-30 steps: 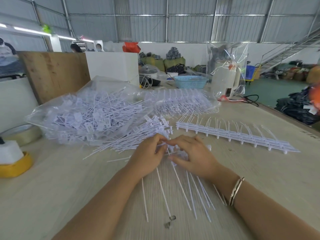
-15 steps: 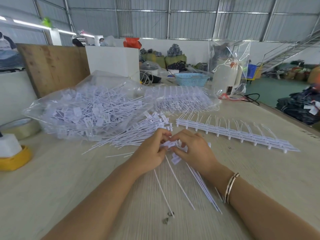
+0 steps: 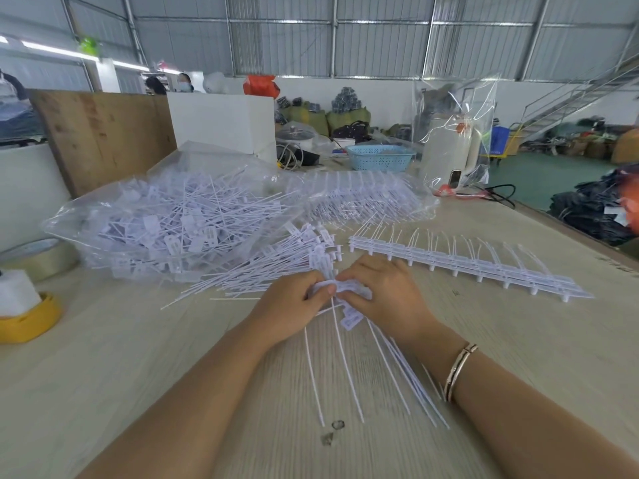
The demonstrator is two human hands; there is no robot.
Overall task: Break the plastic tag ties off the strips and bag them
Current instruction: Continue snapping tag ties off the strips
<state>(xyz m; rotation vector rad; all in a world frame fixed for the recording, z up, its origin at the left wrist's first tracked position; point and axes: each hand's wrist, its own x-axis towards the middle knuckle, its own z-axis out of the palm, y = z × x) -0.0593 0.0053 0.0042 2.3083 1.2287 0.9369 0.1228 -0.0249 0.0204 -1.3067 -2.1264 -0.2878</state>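
Table (image 3: 518, 347): pale wood grain, everything below sits on it.
Bag (image 3: 166, 226): clear plastic, stuffed with loose white ties, on the table's far left part.
Loose pile (image 3: 273, 267): white ties fanned out on the table, just right of the bag's mouth.
Strip (image 3: 460, 264): long, ties still attached, lying on the table to the right of the pile.
Left hand (image 3: 294, 305): fingers curled, pinching the heads of a small bunch of ties (image 3: 349, 361) at the table's middle.
Right hand (image 3: 387, 295): fingers curled on the same bunch, touching the left hand; tails trail toward the near edge.
Bracelet (image 3: 460, 369): on the right wrist.
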